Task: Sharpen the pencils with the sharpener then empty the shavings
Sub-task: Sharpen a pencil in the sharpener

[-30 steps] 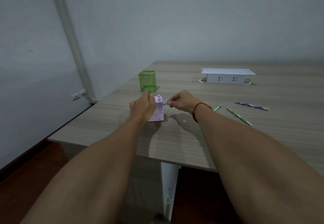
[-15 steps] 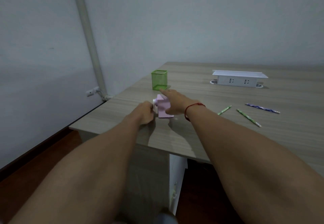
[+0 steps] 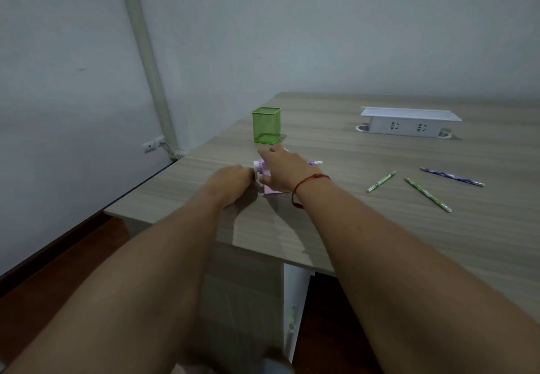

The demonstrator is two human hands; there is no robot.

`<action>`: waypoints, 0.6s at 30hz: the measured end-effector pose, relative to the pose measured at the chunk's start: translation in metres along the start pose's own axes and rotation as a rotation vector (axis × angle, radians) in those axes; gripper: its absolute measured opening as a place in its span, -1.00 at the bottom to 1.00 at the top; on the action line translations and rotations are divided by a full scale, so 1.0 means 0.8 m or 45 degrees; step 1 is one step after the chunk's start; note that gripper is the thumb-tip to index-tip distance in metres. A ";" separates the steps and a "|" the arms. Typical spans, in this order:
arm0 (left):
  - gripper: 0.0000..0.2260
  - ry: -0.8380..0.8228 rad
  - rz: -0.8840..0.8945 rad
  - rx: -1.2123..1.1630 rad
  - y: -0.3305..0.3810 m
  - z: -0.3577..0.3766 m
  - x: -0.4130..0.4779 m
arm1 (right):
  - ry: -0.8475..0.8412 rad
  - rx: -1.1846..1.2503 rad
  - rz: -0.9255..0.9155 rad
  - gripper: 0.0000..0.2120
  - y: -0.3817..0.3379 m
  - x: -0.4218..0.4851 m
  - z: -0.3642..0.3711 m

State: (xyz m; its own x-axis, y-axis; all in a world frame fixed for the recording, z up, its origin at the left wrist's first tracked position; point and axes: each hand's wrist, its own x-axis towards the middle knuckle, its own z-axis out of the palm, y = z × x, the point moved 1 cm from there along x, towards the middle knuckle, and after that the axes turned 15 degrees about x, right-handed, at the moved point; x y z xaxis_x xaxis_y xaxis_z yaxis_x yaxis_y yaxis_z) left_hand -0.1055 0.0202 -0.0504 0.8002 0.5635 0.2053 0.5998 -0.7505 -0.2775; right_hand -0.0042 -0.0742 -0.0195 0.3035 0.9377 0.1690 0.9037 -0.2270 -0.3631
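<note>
A pink crank sharpener [image 3: 271,190] stands near the left edge of the wooden table [image 3: 380,242], mostly covered by my hands. My right hand [image 3: 283,169] lies over its top, fingers across and thumb at the front, gripping the body. My left hand [image 3: 230,180] is curled at the crank on the sharpener's left side; the handle itself is hidden. A purple pencil [image 3: 315,162] sticks out of the sharpener's right side. Three more pencils lie to the right: a green one [image 3: 381,181], a second green one [image 3: 428,195] and a purple one [image 3: 451,177].
A green mesh pencil holder [image 3: 266,125] stands just behind the sharpener. A white socket box [image 3: 409,123] sits at the back right. The table's left edge and near corner are close to my left hand, with a wall and a pipe beyond.
My right hand let go of the pencil's end and moved onto the sharpener's top. My left hand shifted from the sharpener's body to its crank side. The camera view swung left.
</note>
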 end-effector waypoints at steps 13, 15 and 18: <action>-0.77 0.344 0.070 0.009 -0.015 -0.063 -0.001 | 0.004 -0.009 0.104 -0.55 -0.016 -0.006 -0.008; -0.79 0.376 0.064 -0.016 -0.012 -0.066 -0.014 | -0.006 0.015 0.125 -0.57 -0.018 -0.007 -0.010; -0.84 0.379 0.039 -0.071 -0.007 -0.059 -0.038 | -0.012 0.009 0.141 -0.61 -0.020 -0.005 -0.010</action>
State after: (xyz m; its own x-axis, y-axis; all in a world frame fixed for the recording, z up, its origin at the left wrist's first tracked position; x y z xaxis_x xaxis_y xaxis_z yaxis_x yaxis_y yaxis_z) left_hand -0.1330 -0.0092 -0.0108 0.7785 0.4209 0.4657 0.5680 -0.7881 -0.2373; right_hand -0.0172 -0.0765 -0.0068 0.3985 0.9094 0.1188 0.8625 -0.3276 -0.3856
